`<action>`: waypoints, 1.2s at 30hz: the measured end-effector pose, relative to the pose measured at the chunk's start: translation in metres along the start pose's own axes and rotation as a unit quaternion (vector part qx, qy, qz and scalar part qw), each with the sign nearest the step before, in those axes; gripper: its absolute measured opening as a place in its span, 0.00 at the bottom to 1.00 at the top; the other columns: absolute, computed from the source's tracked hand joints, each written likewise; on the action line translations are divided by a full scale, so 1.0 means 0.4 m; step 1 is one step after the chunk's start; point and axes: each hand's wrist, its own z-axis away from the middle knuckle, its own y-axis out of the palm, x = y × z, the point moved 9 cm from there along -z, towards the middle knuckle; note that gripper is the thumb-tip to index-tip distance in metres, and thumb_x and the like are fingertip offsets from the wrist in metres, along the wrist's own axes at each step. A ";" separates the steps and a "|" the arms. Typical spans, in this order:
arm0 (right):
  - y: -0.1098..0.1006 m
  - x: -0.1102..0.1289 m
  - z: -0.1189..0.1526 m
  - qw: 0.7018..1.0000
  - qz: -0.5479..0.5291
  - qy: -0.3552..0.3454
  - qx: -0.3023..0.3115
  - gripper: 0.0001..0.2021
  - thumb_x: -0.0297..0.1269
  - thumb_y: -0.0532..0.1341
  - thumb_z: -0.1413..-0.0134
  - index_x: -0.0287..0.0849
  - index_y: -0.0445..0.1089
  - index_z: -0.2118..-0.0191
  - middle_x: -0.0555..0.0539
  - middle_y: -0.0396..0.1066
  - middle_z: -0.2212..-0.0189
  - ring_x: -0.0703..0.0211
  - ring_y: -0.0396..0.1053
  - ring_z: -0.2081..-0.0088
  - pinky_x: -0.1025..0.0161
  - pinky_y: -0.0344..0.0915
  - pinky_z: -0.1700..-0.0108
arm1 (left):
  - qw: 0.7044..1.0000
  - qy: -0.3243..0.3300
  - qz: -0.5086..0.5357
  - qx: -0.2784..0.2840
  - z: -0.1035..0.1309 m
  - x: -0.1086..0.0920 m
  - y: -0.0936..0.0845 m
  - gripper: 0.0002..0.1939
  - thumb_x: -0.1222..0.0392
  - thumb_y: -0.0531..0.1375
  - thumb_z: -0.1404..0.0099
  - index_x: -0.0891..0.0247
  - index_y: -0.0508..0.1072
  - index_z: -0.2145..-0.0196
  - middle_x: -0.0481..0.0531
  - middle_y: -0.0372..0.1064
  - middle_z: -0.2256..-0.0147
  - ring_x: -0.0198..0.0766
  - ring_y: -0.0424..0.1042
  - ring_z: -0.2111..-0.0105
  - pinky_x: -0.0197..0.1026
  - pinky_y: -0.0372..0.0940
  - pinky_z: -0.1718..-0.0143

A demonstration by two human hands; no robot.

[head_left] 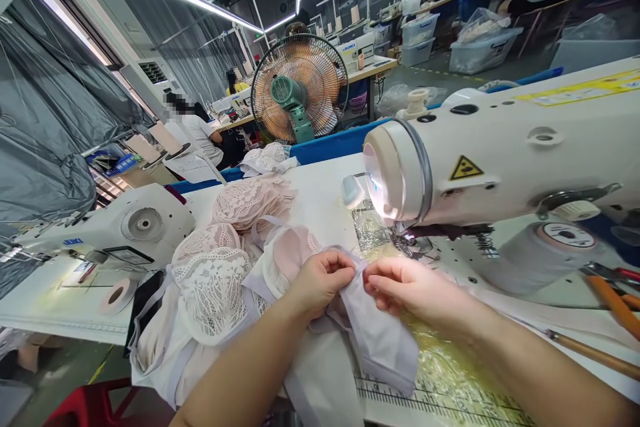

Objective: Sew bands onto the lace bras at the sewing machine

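Note:
Both my hands pinch the pale lilac edge of a bra [377,327] in front of the sewing machine. My left hand [323,280] is closed on it with thumb and forefinger. Close beside it, my right hand [400,283] grips the same edge, its lower fingers curled. A wing of the bra hangs down over the table's printed ruler [440,403]. Left of my hands lie several white lace bras [213,287] in a heap, with stacked lace pieces [250,200] behind. The machine head [400,170] stands just beyond my right hand, its lamp lit.
At the right are a large thread cone [525,257], orange-handled scissors [615,307] and a wooden-handled tool [590,350]. Another sewing machine [125,223] stands left, near a tape roll [117,295]. A big fan [300,90] is behind the table. A person [193,130] sits at the back left.

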 end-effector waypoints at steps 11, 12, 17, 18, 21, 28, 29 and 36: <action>-0.025 0.049 -0.002 0.975 0.141 -0.139 -0.099 0.12 0.40 0.60 0.57 0.42 0.70 0.65 0.45 0.71 0.67 0.52 0.68 0.65 0.57 0.64 0.61 | 0.999 -0.037 0.024 0.026 0.000 0.023 0.021 0.12 0.58 0.64 0.55 0.67 0.66 0.80 0.45 0.58 0.82 0.27 0.55 0.80 0.34 0.48 0.77; -0.029 0.053 0.000 0.966 0.173 -0.150 -0.120 0.11 0.39 0.60 0.57 0.43 0.70 0.65 0.46 0.70 0.69 0.53 0.68 0.67 0.57 0.65 0.63 | 0.999 -0.037 0.031 0.020 -0.002 0.024 0.018 0.12 0.57 0.64 0.55 0.67 0.65 0.81 0.44 0.57 0.83 0.27 0.53 0.81 0.34 0.47 0.78; -0.019 0.067 0.008 0.955 0.213 -0.175 -0.108 0.12 0.39 0.56 0.53 0.43 0.69 0.62 0.48 0.68 0.74 0.57 0.67 0.71 0.60 0.64 0.69 | 0.995 -0.050 0.087 0.006 -0.007 0.036 0.008 0.15 0.55 0.66 0.56 0.68 0.65 0.82 0.44 0.58 0.85 0.26 0.56 0.82 0.33 0.49 0.79; -0.021 0.068 0.010 0.958 0.208 -0.169 -0.104 0.12 0.39 0.55 0.53 0.42 0.68 0.61 0.48 0.68 0.74 0.57 0.67 0.72 0.61 0.64 0.69 | 0.993 -0.060 0.097 0.011 -0.007 0.040 0.009 0.15 0.54 0.66 0.57 0.68 0.66 0.81 0.45 0.60 0.84 0.27 0.58 0.81 0.33 0.52 0.77; -0.034 0.075 0.017 0.961 0.203 -0.152 -0.108 0.14 0.38 0.55 0.54 0.41 0.66 0.60 0.48 0.67 0.73 0.58 0.67 0.71 0.62 0.65 0.69 | 0.990 -0.092 0.105 0.026 -0.003 0.053 0.014 0.17 0.53 0.67 0.58 0.69 0.68 0.78 0.48 0.65 0.81 0.30 0.64 0.80 0.36 0.58 0.73; -0.068 0.103 0.037 0.942 0.236 -0.161 -0.174 0.08 0.35 0.55 0.57 0.41 0.67 0.67 0.47 0.69 0.71 0.58 0.68 0.69 0.63 0.64 0.68 | 0.991 -0.094 0.090 0.027 -0.001 0.058 0.016 0.17 0.55 0.69 0.60 0.69 0.68 0.78 0.49 0.67 0.80 0.30 0.66 0.80 0.36 0.61 0.73; -0.070 0.103 0.040 0.944 0.230 -0.157 -0.176 0.08 0.36 0.55 0.56 0.41 0.67 0.69 0.47 0.70 0.71 0.58 0.68 0.69 0.63 0.64 0.69 | 0.991 -0.094 0.089 0.025 -0.001 0.058 0.015 0.17 0.55 0.68 0.60 0.69 0.68 0.78 0.49 0.67 0.81 0.30 0.66 0.80 0.36 0.61 0.73; -0.039 0.069 0.030 0.979 0.162 -0.092 -0.078 0.10 0.40 0.54 0.51 0.41 0.70 0.74 0.52 0.66 0.83 0.62 0.64 0.78 0.66 0.59 0.75 | 0.993 -0.093 0.069 0.013 0.004 0.049 0.015 0.19 0.53 0.69 0.62 0.68 0.67 0.79 0.47 0.65 0.83 0.29 0.65 0.81 0.35 0.61 0.74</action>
